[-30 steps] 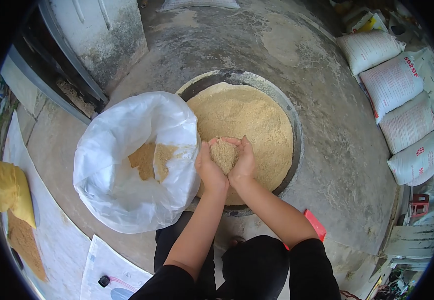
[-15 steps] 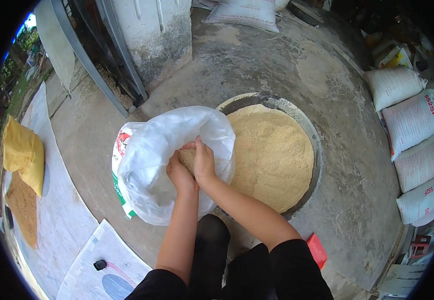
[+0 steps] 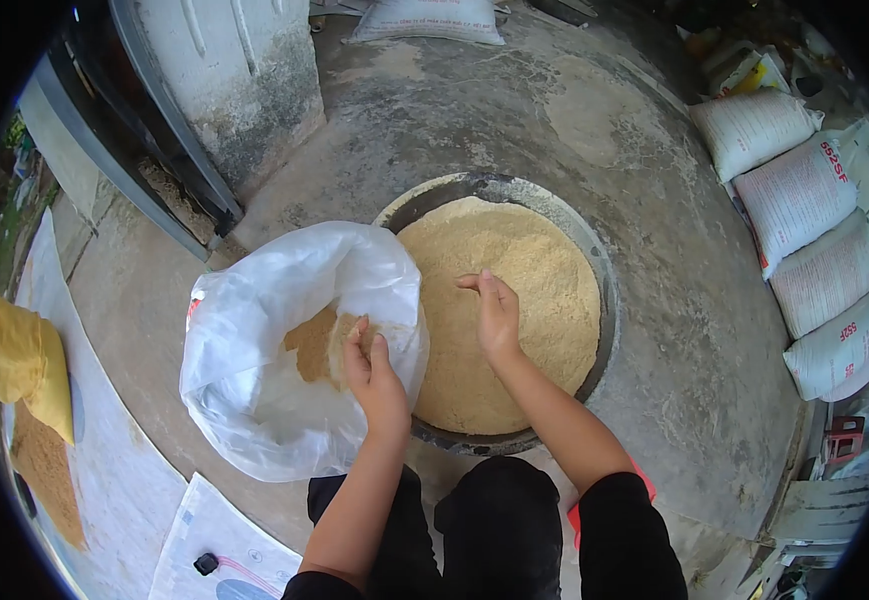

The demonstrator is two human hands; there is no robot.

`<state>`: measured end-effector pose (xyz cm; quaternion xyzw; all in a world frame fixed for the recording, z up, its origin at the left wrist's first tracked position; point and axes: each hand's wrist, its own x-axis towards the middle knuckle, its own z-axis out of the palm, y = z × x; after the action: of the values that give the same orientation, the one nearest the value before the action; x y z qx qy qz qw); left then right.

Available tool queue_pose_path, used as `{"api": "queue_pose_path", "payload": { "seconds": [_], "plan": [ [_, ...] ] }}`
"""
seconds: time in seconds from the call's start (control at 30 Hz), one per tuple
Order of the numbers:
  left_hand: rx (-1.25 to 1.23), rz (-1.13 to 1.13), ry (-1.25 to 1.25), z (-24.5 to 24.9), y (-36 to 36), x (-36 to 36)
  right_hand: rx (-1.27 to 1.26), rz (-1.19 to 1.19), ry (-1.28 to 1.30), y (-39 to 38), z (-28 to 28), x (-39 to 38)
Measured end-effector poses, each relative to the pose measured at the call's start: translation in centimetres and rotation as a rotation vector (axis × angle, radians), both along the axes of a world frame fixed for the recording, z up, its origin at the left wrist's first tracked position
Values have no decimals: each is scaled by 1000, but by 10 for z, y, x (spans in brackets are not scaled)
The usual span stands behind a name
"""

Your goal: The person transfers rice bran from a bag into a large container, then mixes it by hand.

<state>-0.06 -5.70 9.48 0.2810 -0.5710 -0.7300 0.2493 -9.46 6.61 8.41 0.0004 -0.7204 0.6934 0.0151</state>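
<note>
A white plastic sack (image 3: 244, 410) stands with its mouth wide, and brown powdery meal (image 3: 311, 345) shows inside it. My left hand (image 3: 374, 385) is at the sack's right inner side, fingers loosely curved and thumb apart, with nothing gripped. To the right sits a wide round basin (image 3: 609, 300) nearly full of pale yellow meal (image 3: 524, 350). Above that meal hovers my right hand (image 3: 496, 315), its fingers loosely bent to the left and nothing visible in them. Some of its fingers are hidden behind the hand.
Several full white sacks (image 3: 794, 205) lie in a row on the right, and another sack (image 3: 424, 22) is at the back. A yellow bag (image 3: 29, 365) stands at far left beside spilled brown grain (image 3: 46, 470). A wall pillar (image 3: 229, 90) rises at back left. Something red (image 3: 574, 525) lies near my right sleeve.
My cupped hands, holding meal over the sack, have separated. The meal has dropped into the sack; my right hand has swung right over the basin. The whole view has shifted.
</note>
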Motion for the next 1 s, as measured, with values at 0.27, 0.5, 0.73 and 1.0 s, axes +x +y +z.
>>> {"api": "queue_pose_path", "payload": {
  "seconds": [0.27, 0.5, 0.73, 1.0],
  "plan": [
    [-268, -404, 41, -54, 63, -37, 8, -364, -92, 143, -93, -17],
    [-698, -420, -180, -124, 94, -67, -62, -389, -163, 160, -133, -2],
    [-224, -317, -106, -141, 116, -67, -204, -407, -307, 85, -135, 16],
    [614, -37, -189, -108, 137, -68, -633, -506, -469, 70, -133, 13]
  ]
}}
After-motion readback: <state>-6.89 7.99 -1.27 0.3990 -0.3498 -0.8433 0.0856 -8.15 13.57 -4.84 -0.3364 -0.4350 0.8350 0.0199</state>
